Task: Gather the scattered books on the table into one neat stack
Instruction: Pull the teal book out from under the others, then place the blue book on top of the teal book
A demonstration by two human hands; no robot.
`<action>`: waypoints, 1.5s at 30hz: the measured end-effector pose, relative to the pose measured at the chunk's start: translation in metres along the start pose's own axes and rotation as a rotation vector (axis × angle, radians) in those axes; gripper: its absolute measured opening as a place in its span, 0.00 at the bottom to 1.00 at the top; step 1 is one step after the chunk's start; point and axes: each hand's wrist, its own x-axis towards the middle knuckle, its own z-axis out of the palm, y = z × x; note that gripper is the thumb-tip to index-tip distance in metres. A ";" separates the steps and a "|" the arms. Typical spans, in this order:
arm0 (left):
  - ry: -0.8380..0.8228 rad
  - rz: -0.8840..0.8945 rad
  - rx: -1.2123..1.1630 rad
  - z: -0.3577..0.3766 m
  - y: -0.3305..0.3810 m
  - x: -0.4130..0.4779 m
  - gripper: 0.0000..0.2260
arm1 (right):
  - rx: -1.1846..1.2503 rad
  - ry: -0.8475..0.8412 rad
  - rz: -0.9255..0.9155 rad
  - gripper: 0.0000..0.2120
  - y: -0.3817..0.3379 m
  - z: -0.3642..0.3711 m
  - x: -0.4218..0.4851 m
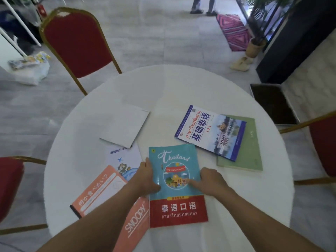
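A teal and red Thailand book (175, 200) lies flat near the front of the round white table (181, 84). My left hand (145, 177) grips its left edge, and my right hand (209, 180) rests on its right side with a finger on the cover. An orange Snoopy notebook (101, 191) lies to the left, partly under my left arm. Above that notebook lies a white leaflet (121, 157), and farther back a plain white booklet (125, 124). On the right, a blue-and-white textbook (205, 130) overlaps a green notebook (249, 146).
Red chairs with gold frames stand at the back left (76, 39), the left (9, 180) and the right (321, 142). A dark tray (272, 104) sits on the floor at the right. A person's legs (203, 6) show far back, beside a pink rug (234, 31) and a potted plant (256, 46).
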 end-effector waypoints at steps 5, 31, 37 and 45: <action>0.078 0.084 0.100 0.006 0.002 -0.001 0.57 | -0.097 0.106 -0.235 0.48 -0.005 0.021 -0.005; 0.136 0.208 0.180 0.021 0.061 0.022 0.29 | -0.084 0.631 -0.266 0.21 0.048 -0.014 0.006; 0.008 0.027 -0.096 0.014 0.102 0.055 0.29 | -0.282 0.379 -0.085 0.35 0.064 -0.048 0.044; -0.051 -0.078 -0.286 0.017 0.120 0.066 0.27 | -0.569 0.475 -0.119 0.28 0.053 -0.041 0.047</action>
